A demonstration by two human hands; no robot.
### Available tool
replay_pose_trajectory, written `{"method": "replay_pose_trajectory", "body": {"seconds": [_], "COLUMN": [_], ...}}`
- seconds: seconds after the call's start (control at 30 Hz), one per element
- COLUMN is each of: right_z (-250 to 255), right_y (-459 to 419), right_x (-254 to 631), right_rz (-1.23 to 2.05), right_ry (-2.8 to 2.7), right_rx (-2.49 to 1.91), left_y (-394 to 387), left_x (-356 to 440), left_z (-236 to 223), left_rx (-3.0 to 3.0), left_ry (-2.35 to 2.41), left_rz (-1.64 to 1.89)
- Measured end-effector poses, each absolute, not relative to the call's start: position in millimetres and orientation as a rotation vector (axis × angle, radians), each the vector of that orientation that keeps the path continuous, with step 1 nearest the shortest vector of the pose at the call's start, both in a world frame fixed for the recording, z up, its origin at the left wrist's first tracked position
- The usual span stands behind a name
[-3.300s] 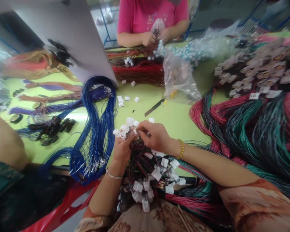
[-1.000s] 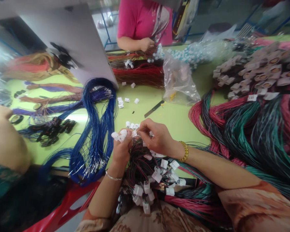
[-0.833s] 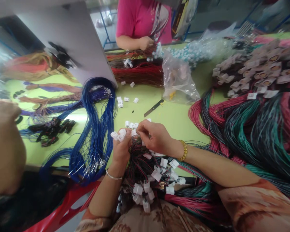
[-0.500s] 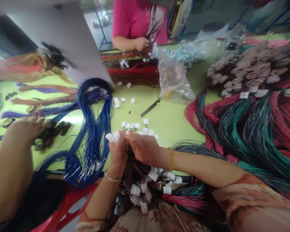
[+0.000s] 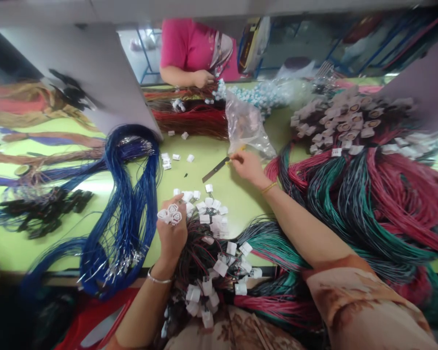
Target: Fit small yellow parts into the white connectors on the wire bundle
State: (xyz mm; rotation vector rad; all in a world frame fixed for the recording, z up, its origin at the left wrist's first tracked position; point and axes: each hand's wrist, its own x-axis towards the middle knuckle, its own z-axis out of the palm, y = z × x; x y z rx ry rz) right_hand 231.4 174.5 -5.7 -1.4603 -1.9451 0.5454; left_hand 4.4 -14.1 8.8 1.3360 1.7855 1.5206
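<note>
Left hand: grip closed around a bunch of white connectors, their open ends facing up, above the near part of the bench.
Right hand: reached out over the bench, fingertips at a yellow bit by the far end of the blade; cannot tell whether the grip is closed on it.
Bag: clear plastic, just beyond the right hand.
Harnesses: dark wires with white ends, heaped between the forearms.
Blue wires: looped bundle, left of the left hand.
Co-worker's hand: across the bench, near red wires.
</note>
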Motion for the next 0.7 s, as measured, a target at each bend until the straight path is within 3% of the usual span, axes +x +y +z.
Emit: {"method": "replay_pose_trajectory", "body": {"seconds": [0.33, 0.5, 0.7], "right_z": [-31, -17, 17], "right_y": [187, 177, 138], "right_x": [230, 225, 196], "right_rz": [0.543, 1.160, 1.765], "right_ry": [-1.959, -1.436, -1.109], "right_rx": [-1.521, -1.307, -0.936], "left_y": [-15, -14, -16], "left_x": [7, 2, 4], "left_z": [7, 7, 3], "left_rx": [1.618, 1.690, 1.353], "left_ry": [1.640, 1.888, 1.704], "left_rz": [1.509, 1.437, 1.497]}}
